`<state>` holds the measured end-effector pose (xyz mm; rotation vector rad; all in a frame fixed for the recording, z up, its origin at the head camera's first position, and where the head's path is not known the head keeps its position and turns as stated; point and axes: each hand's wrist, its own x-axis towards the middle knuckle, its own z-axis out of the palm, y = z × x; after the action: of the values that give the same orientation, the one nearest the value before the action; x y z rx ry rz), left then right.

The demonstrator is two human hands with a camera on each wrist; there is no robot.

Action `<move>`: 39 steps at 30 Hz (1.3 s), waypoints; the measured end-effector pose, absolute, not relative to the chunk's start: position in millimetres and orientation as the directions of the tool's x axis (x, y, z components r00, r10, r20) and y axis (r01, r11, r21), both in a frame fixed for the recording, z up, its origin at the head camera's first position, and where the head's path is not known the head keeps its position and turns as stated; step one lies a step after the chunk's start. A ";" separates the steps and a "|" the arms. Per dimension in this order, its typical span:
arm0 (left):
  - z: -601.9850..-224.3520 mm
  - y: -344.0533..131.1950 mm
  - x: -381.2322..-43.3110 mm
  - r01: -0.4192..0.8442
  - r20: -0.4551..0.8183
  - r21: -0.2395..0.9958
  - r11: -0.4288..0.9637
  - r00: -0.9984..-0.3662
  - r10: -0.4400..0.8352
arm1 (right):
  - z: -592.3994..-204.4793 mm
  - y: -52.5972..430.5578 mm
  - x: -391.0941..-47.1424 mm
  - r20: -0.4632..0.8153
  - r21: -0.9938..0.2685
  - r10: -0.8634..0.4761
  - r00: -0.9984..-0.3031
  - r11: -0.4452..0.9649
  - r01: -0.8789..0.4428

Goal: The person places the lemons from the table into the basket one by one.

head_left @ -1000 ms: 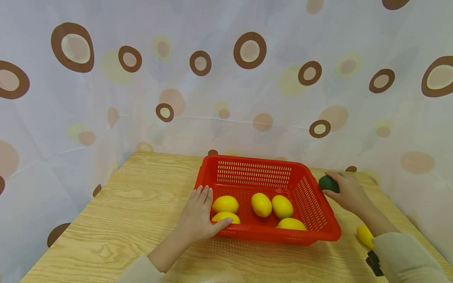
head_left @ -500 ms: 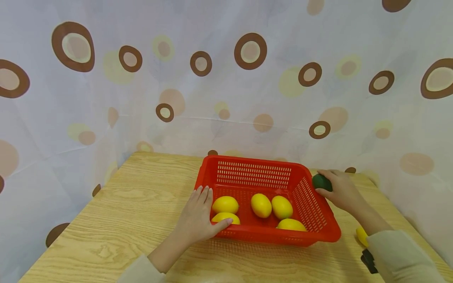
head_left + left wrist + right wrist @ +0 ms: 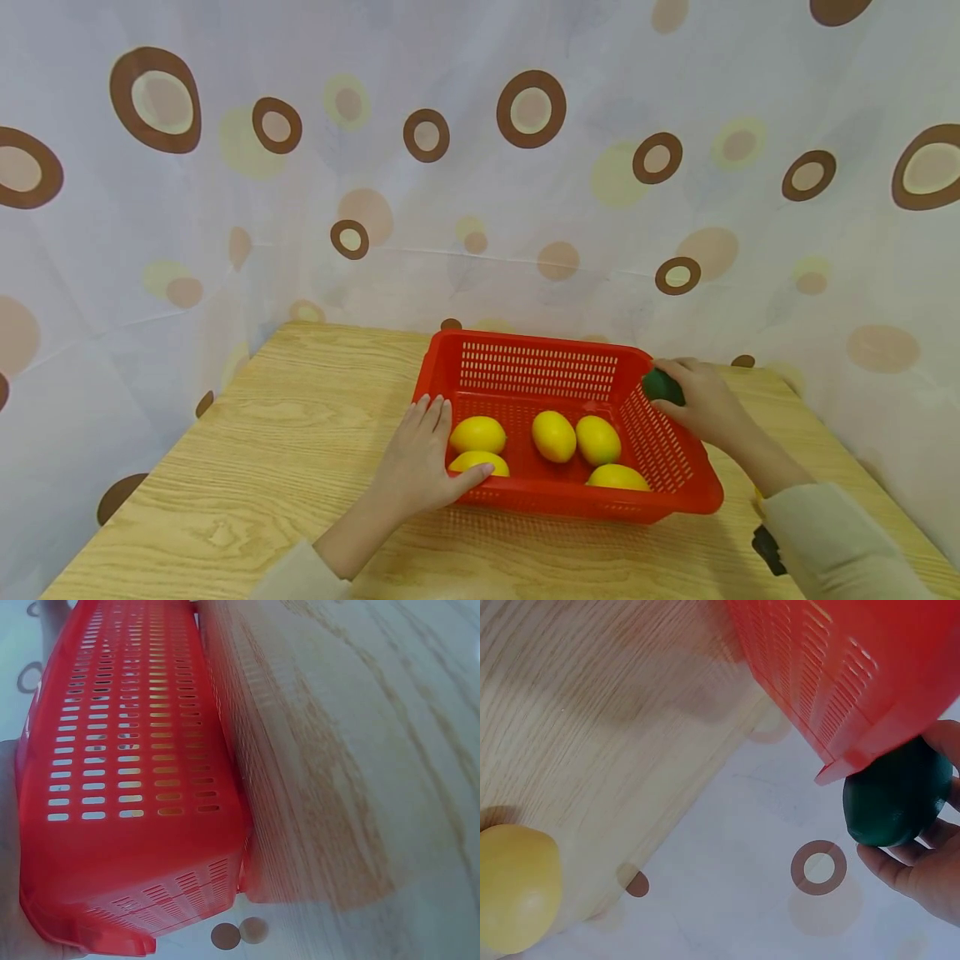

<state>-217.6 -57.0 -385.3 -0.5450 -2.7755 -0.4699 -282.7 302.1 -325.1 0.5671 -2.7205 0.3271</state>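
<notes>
My right hand [image 3: 708, 404] holds a dark green oval fruit [image 3: 663, 387] at the right rim of a red plastic basket [image 3: 536, 492]. In the right wrist view the fingertips and thumb curl round the fruit [image 3: 896, 795], beside the basket's edge. My left hand [image 3: 416, 462] rests on the basket's front left corner, its fingers straight over the side rim and its thumb along the front. Several yellow lemons lie in the basket, among them one lemon [image 3: 553, 437] near the middle and another [image 3: 477, 436] close to the left hand. The front wall partly hides the nearest ones.
A yellow fruit [image 3: 517, 889] sits on the wooden table [image 3: 300, 417], right of the basket; my right sleeve mostly covers it in the head view. A small black object [image 3: 768, 550] shows beside that sleeve. A patterned curtain [image 3: 480, 167] hangs behind the table.
My right hand has moved left with the green fruit, from outside the basket to its right rim. The left hand and the basket have stayed put.
</notes>
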 end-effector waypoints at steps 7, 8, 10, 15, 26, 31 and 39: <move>-385.4 -57.0 -218.1 0.408 0.329 0.257 0.876 -0.889 0.318 | -325.1 294.4 -281.1 0.378 -0.131 -0.360 -0.853 0.891 -0.435; -385.4 -57.0 -218.1 0.408 0.329 0.256 0.876 -0.889 0.318 | -325.0 293.4 -280.8 0.379 -0.128 -0.365 -0.850 0.889 -0.439; -385.5 -56.9 -218.3 0.409 0.328 0.256 0.876 -0.889 0.319 | -325.1 291.6 -280.5 0.381 -0.119 -0.375 -0.845 0.887 -0.446; -386.3 -57.0 -218.5 0.407 0.328 0.256 0.877 -0.890 0.318 | -326.5 288.1 -281.2 0.377 -0.105 -0.393 -0.838 0.881 -0.461; -386.1 -56.8 -217.9 0.404 0.328 0.253 0.879 -0.891 0.314 | -327.4 279.2 -280.3 0.328 -0.115 -0.412 -0.850 0.876 -0.469; -385.5 -56.7 -218.0 0.406 0.334 0.254 0.878 -0.889 0.314 | -328.8 276.2 -279.8 0.308 -0.117 -0.410 -0.858 0.879 -0.462; -384.7 -57.0 -216.9 0.411 0.341 0.259 0.874 -0.886 0.315 | -331.0 271.4 -280.5 0.223 -0.143 -0.398 -0.890 0.890 -0.433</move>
<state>-216.9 -57.0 -384.7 -0.5461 -2.7560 -0.4730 -280.5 271.4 -331.0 0.6370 -2.8696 0.2811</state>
